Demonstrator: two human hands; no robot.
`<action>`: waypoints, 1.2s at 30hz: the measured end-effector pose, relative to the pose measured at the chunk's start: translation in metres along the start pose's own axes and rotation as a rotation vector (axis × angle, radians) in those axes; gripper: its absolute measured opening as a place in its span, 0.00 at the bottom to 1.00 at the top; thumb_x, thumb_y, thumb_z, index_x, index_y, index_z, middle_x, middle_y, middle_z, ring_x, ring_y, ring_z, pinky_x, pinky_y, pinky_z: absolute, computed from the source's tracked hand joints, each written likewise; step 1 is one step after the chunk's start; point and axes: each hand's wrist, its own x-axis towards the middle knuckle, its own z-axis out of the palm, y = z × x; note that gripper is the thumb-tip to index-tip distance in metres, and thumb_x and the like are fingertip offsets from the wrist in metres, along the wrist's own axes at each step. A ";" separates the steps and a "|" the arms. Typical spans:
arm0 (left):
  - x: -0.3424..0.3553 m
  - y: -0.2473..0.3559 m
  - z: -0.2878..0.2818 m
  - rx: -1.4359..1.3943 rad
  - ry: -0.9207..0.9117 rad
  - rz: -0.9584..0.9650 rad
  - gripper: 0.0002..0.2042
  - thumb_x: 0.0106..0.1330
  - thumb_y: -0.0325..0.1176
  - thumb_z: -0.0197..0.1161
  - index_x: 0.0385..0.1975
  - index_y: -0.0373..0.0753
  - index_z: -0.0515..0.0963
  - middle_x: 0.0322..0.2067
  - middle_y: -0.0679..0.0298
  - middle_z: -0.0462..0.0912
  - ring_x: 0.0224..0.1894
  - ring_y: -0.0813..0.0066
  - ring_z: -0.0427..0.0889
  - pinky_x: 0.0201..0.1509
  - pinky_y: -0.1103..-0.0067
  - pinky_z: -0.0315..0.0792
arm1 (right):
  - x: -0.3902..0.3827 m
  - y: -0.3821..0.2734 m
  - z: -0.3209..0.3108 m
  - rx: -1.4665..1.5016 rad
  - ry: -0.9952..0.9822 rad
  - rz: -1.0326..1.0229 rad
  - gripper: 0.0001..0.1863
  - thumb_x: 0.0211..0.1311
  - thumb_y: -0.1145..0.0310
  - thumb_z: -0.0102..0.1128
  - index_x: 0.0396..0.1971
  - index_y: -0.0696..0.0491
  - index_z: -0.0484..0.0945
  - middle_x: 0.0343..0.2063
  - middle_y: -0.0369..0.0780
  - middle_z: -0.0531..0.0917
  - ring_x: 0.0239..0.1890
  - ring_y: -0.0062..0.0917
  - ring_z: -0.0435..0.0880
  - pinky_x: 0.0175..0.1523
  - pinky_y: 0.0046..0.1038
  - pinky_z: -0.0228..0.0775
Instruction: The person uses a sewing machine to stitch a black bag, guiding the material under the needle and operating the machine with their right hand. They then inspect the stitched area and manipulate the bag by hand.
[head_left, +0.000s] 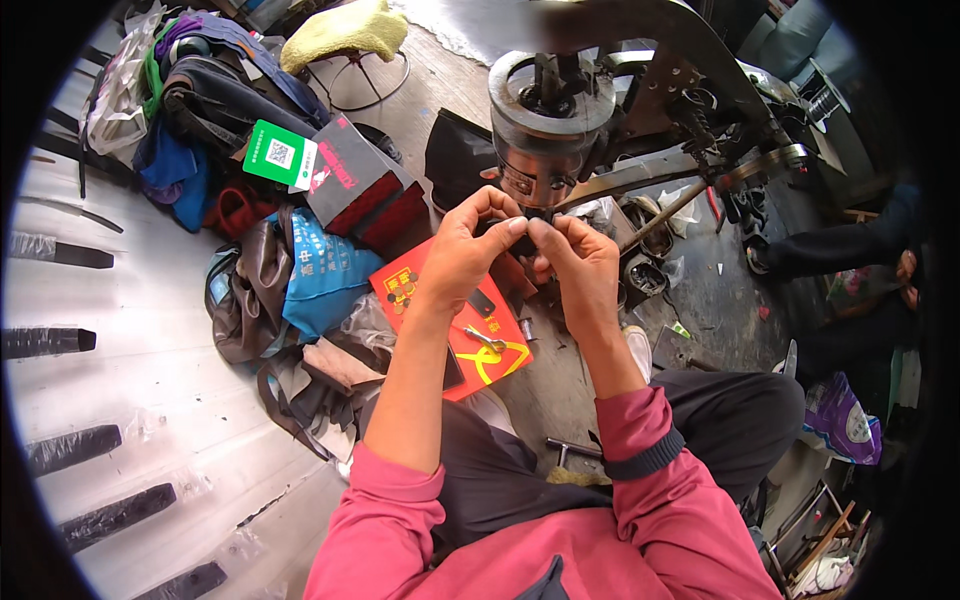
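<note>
left hand (474, 243) and right hand (583, 268) meet at the foot of a machine's round metal head (548, 132)
both pinch nearly closed, fingers curled; what they grip is too small to tell

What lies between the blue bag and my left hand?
In the head view, a red box lies between the blue bag and your left hand.

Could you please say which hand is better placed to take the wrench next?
Probably the left hand: the wrench appears nearer to it than to the right hand, though both look busy.
</note>
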 end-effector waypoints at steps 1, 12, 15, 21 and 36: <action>0.000 0.000 -0.001 -0.013 -0.009 -0.021 0.06 0.74 0.31 0.63 0.41 0.36 0.75 0.33 0.67 0.79 0.28 0.79 0.83 0.32 0.81 0.79 | 0.000 0.000 0.001 -0.037 0.006 0.004 0.09 0.68 0.66 0.70 0.33 0.56 0.84 0.24 0.27 0.82 0.24 0.06 0.76 0.29 0.13 0.67; -0.026 -0.005 0.007 0.572 0.504 0.430 0.13 0.65 0.28 0.66 0.47 0.34 0.78 0.37 0.63 0.79 0.40 0.80 0.76 0.46 0.80 0.71 | -0.002 0.006 0.016 0.046 0.097 -0.010 0.08 0.66 0.68 0.72 0.30 0.54 0.82 0.20 0.30 0.80 0.20 0.09 0.74 0.25 0.14 0.65; -0.068 -0.016 0.020 0.422 0.587 0.400 0.09 0.71 0.34 0.65 0.41 0.35 0.79 0.24 0.72 0.74 0.24 0.79 0.71 0.32 0.75 0.69 | -0.002 0.005 0.017 0.076 0.103 0.017 0.09 0.65 0.68 0.73 0.28 0.54 0.81 0.20 0.30 0.80 0.19 0.09 0.74 0.25 0.14 0.64; -0.071 -0.036 0.068 -0.531 0.278 -0.402 0.25 0.74 0.61 0.58 0.40 0.41 0.80 0.32 0.72 0.81 0.33 0.81 0.74 0.39 0.78 0.68 | -0.002 0.006 0.013 0.040 0.099 -0.004 0.12 0.64 0.69 0.73 0.24 0.52 0.78 0.19 0.28 0.76 0.20 0.08 0.69 0.26 0.15 0.59; -0.012 -0.051 0.066 -1.085 0.328 -0.042 0.07 0.69 0.36 0.68 0.29 0.45 0.79 0.29 0.74 0.79 0.33 0.81 0.76 0.42 0.79 0.71 | 0.002 0.013 0.009 -0.023 0.060 -0.096 0.10 0.67 0.73 0.68 0.25 0.57 0.79 0.23 0.27 0.79 0.26 0.07 0.71 0.31 0.14 0.62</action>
